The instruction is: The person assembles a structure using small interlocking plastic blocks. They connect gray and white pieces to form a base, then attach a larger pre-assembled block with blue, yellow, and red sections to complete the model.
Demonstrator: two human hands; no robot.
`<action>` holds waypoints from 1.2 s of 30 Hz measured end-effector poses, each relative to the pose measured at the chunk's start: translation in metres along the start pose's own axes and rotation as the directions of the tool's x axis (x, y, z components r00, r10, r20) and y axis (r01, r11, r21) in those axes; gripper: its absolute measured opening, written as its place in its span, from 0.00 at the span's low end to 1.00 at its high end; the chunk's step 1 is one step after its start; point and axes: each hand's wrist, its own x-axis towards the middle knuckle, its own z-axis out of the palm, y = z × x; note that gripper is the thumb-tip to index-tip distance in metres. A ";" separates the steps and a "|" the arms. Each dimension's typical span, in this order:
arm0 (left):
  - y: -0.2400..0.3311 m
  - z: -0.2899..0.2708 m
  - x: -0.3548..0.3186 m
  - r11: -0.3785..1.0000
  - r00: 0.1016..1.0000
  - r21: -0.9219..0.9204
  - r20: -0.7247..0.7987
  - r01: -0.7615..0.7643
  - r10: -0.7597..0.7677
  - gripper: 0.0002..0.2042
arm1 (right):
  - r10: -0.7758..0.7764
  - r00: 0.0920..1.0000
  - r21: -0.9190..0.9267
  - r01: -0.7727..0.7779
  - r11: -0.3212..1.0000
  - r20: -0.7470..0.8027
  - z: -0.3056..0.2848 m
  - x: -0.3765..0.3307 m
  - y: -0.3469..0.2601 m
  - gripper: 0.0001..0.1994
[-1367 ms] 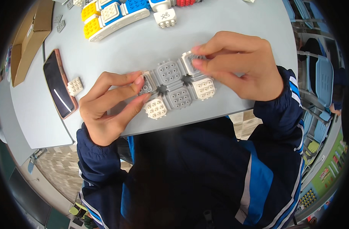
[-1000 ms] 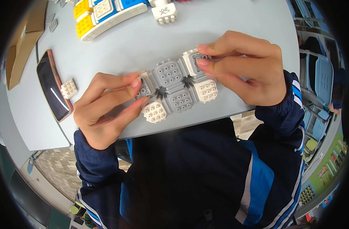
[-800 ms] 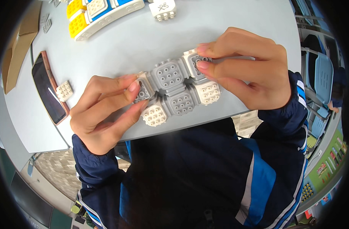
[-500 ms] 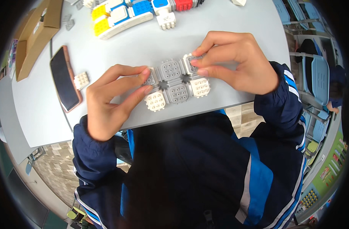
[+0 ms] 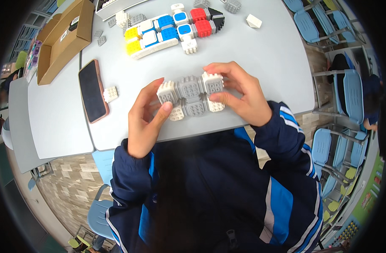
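Both hands grip one assembly of studded building blocks point(image 5: 189, 89), grey in the middle with white blocks at its ends. My left hand point(image 5: 147, 116) has its thumb on the near face of the left end block and its fingers behind. My right hand point(image 5: 240, 93) pinches the upper right end block between thumb and fingers. The assembly is tilted, its upper row raised toward me and the lower row partly hidden beneath. Beyond it lies a longer block model point(image 5: 172, 31) in yellow, white, blue, red and black.
A phone point(image 5: 91, 90) lies at the left with a white block point(image 5: 110, 94) against it. An open cardboard box point(image 5: 66, 40) stands at the far left. Loose grey pieces point(image 5: 101, 41) and a white wedge-like piece point(image 5: 253, 21) lie farther back. Blue chairs point(image 5: 349, 90) stand at the right.
The block assembly has gone from flat to tilted, its upper row lifted. My hands have moved closer together, now wrapping its ends. The whole view has shifted, showing more of the far table.
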 end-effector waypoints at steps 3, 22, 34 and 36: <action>0.000 0.002 -0.001 0.992 1.000 -0.128 -0.001 0.019 -0.019 0.28 | -0.030 0.999 0.190 0.036 0.981 -0.035 0.006 -0.001 0.000 0.23; -0.013 0.053 -0.019 0.901 0.856 0.311 -0.326 -0.304 0.402 0.39 | -0.415 0.785 -0.038 0.449 0.893 -0.460 0.056 -0.007 0.015 0.24; -0.010 0.046 -0.013 0.937 0.895 0.148 -0.281 -0.317 0.347 0.29 | -0.236 0.896 -0.060 0.231 0.971 -0.377 0.043 -0.011 -0.006 0.22; -0.006 0.041 -0.007 0.984 0.963 0.017 -0.202 -0.178 0.178 0.26 | -0.074 0.941 0.064 0.100 0.993 -0.330 0.033 -0.009 0.003 0.20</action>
